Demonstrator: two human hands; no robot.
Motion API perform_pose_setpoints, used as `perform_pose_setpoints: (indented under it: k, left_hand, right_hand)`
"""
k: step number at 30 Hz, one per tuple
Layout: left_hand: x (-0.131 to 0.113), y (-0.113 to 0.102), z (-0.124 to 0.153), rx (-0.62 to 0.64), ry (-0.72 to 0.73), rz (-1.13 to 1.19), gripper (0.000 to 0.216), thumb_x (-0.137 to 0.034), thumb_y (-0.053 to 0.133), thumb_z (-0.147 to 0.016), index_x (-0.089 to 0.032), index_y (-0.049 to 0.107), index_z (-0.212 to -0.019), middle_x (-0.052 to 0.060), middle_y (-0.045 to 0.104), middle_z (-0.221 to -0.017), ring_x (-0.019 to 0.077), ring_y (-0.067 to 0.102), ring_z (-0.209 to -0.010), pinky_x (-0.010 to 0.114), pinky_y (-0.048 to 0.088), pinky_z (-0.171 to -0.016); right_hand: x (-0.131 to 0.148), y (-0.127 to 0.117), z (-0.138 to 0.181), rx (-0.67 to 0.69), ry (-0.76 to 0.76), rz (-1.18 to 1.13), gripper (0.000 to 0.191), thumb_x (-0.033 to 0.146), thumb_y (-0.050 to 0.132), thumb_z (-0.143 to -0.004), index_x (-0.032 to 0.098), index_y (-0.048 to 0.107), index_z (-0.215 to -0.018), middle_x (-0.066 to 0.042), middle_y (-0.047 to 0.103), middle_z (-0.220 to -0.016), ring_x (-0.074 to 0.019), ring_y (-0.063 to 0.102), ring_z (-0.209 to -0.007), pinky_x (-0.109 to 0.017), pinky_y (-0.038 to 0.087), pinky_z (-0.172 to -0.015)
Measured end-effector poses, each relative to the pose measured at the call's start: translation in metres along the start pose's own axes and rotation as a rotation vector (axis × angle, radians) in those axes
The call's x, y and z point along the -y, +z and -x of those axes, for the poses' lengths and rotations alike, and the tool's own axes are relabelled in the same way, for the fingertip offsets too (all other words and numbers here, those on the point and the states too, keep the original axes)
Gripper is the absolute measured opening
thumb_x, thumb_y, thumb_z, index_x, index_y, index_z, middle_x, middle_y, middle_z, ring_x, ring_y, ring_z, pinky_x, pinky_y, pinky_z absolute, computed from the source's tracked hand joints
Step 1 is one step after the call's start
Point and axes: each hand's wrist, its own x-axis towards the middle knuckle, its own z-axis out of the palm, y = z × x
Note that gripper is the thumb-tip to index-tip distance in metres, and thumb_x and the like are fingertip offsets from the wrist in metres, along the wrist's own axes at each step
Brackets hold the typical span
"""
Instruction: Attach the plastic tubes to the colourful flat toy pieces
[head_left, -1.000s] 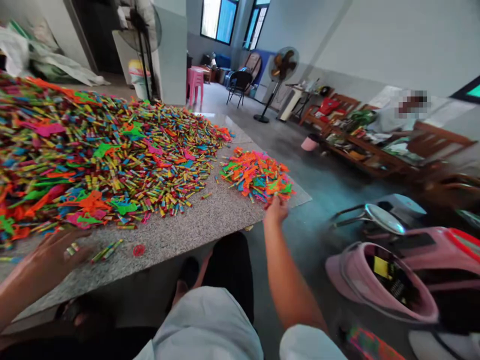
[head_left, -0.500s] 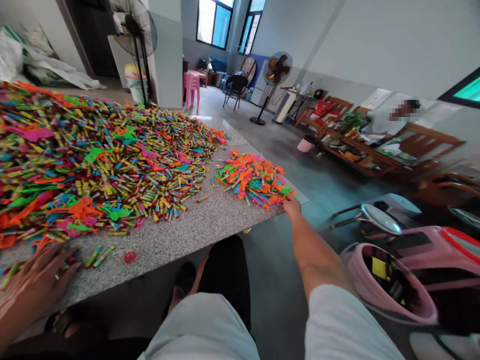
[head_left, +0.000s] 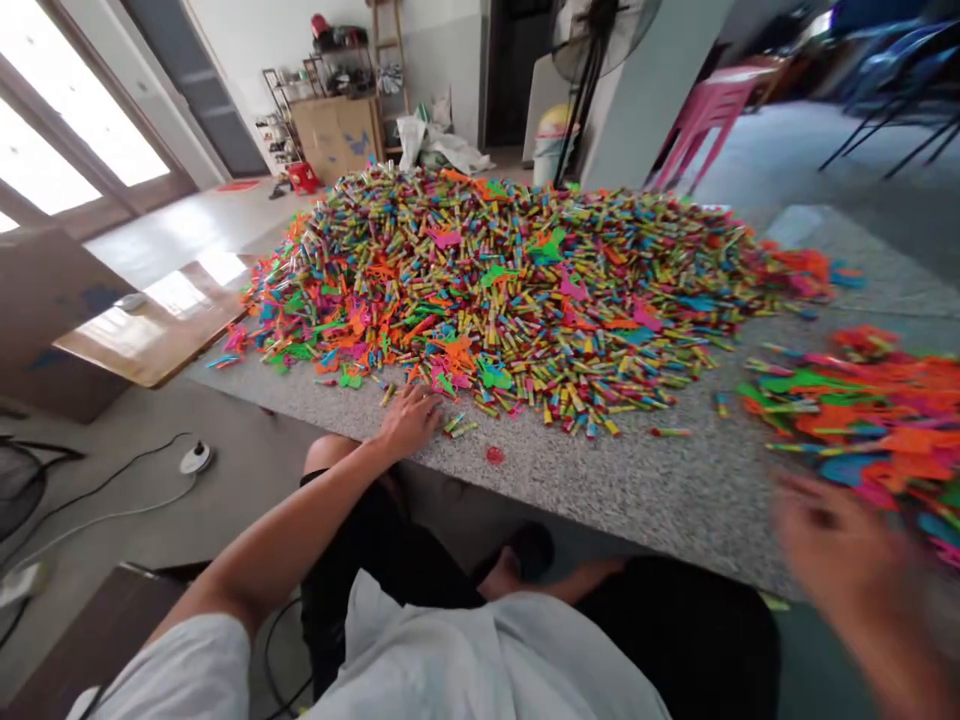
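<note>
A large heap of small colourful tubes (head_left: 600,370), yellow, red and blue, covers much of the speckled stone table (head_left: 570,470). Flat plastic toy-gun shapes (head_left: 457,352) in orange, pink and green lie among them. My left hand (head_left: 411,418) rests at the heap's near edge, fingers spread and slightly bent over the pieces; what lies under the palm is hidden. Close to it are a few loose tubes (head_left: 459,426) and a red ring (head_left: 494,455). Smeared by motion, my right hand (head_left: 844,540) is just in front of a smaller pile of plastic shapes (head_left: 885,410); its fingers are unclear.
A glossy wooden board (head_left: 161,315) adjoins the table's left end, beside a cardboard box (head_left: 45,310). A power strip (head_left: 196,458) with cords lies on the floor at left. Behind the table stand a fan (head_left: 600,40), a bin (head_left: 551,145) and pink stools (head_left: 709,115).
The view has swung left. My right hand has drawn back from the far end of the smaller pile to its near side. My left hand stays at the large heap's edge.
</note>
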Motion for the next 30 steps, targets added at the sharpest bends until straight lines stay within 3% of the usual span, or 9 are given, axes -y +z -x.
perform_pose_setpoints:
  k: [1, 4, 8, 11, 13, 15, 20, 26, 30]
  left_hand:
    - [-0.004, -0.001, -0.001, 0.006, 0.001, 0.003, 0.029, -0.031, 0.057, -0.103, -0.023, 0.076, -0.123, 0.012, 0.069, -0.130, 0.0292, 0.059, -0.129, 0.049, 0.046, -0.116]
    - [-0.004, -0.008, -0.010, 0.031, -0.024, -0.003, 0.028, -0.030, 0.056, -0.103, -0.025, 0.077, -0.121, 0.011, 0.071, -0.120, 0.0289, 0.062, -0.121, 0.047, 0.048, -0.111]
    - [0.024, -0.024, -0.022, 0.043, -0.175, 0.002, 0.034, -0.020, 0.053, -0.102, -0.025, 0.076, -0.125, 0.010, 0.071, -0.118, 0.0263, 0.065, -0.115, 0.042, 0.052, -0.106]
    - [0.042, -0.035, -0.015, 0.149, -0.055, 0.029, 0.040, -0.019, 0.056, -0.099, -0.027, 0.074, -0.134, 0.010, 0.070, -0.124, 0.0260, 0.066, -0.118, 0.041, 0.052, -0.107]
    - [0.045, -0.037, -0.007, 0.228, 0.085, 0.059, 0.043, -0.021, 0.060, -0.097, -0.029, 0.072, -0.138, 0.010, 0.066, -0.135, 0.0260, 0.065, -0.124, 0.041, 0.051, -0.110]
    - [0.039, -0.035, -0.003, 0.253, 0.127, 0.070, 0.043, -0.024, 0.062, -0.097, -0.031, 0.071, -0.138, 0.008, 0.063, -0.141, 0.0253, 0.064, -0.128, 0.040, 0.050, -0.113]
    - [0.016, -0.023, -0.022, 0.149, -0.044, -0.035, 0.037, -0.030, 0.057, -0.103, -0.029, 0.067, -0.138, 0.010, 0.062, -0.140, 0.0269, 0.059, -0.133, 0.042, 0.049, -0.113]
    - [0.010, -0.014, -0.063, 0.193, -0.184, -0.044, 0.057, -0.033, 0.082, -0.086, -0.022, 0.061, -0.138, 0.018, 0.059, -0.139, 0.0363, 0.060, -0.130, 0.045, 0.051, -0.103]
    - [0.019, -0.017, -0.076, 0.187, -0.131, -0.025, 0.039, -0.024, 0.082, -0.083, -0.022, 0.066, -0.119, 0.013, 0.068, -0.120, 0.0329, 0.068, -0.113, 0.039, 0.052, -0.092]
  right_hand:
    - [0.018, 0.011, 0.013, 0.043, -0.083, -0.028, 0.019, 0.040, 0.061, -0.099, 0.034, 0.077, -0.093, -0.018, 0.075, -0.103, -0.0280, 0.073, -0.094, -0.049, 0.055, -0.089]
    - [0.093, 0.069, 0.049, 0.435, -0.397, -0.150, 0.026, 0.034, 0.052, -0.101, 0.028, 0.075, -0.111, -0.012, 0.074, -0.120, -0.0287, 0.072, -0.112, -0.048, 0.056, -0.102]
    - [0.186, 0.144, 0.065, 0.653, -0.574, 0.018, 0.033, 0.025, 0.046, -0.105, 0.021, 0.069, -0.128, -0.013, 0.064, -0.141, -0.0252, 0.070, -0.115, -0.038, 0.055, -0.098]
    - [0.220, 0.170, 0.058, 0.757, -0.647, 0.229, 0.032, 0.023, 0.048, -0.105, 0.019, 0.067, -0.131, -0.014, 0.061, -0.145, -0.0241, 0.071, -0.105, -0.034, 0.054, -0.087]
    - [0.230, 0.179, 0.053, 0.772, -0.663, 0.315, 0.029, 0.024, 0.049, -0.106, 0.018, 0.066, -0.129, -0.014, 0.062, -0.139, -0.0238, 0.071, -0.103, -0.033, 0.053, -0.083]
    - [0.234, 0.186, 0.049, 0.754, -0.646, 0.369, 0.027, 0.025, 0.048, -0.107, 0.018, 0.066, -0.126, -0.013, 0.064, -0.134, -0.0235, 0.071, -0.101, -0.032, 0.051, -0.080]
    - [0.232, 0.193, 0.044, 0.691, -0.614, 0.383, 0.024, 0.026, 0.048, -0.107, 0.017, 0.067, -0.118, -0.014, 0.065, -0.128, -0.0248, 0.070, -0.102, -0.033, 0.050, -0.079]
    - [0.205, 0.180, 0.045, 0.423, -0.452, 0.099, 0.017, 0.029, 0.055, -0.101, 0.019, 0.065, -0.110, -0.013, 0.074, -0.111, -0.0270, 0.072, -0.099, -0.035, 0.052, -0.082]
    - [0.190, 0.163, 0.049, 0.386, -0.280, -0.145, 0.019, 0.038, 0.056, -0.098, 0.023, 0.065, -0.104, -0.009, 0.077, -0.094, -0.0269, 0.074, -0.083, -0.038, 0.054, -0.078]
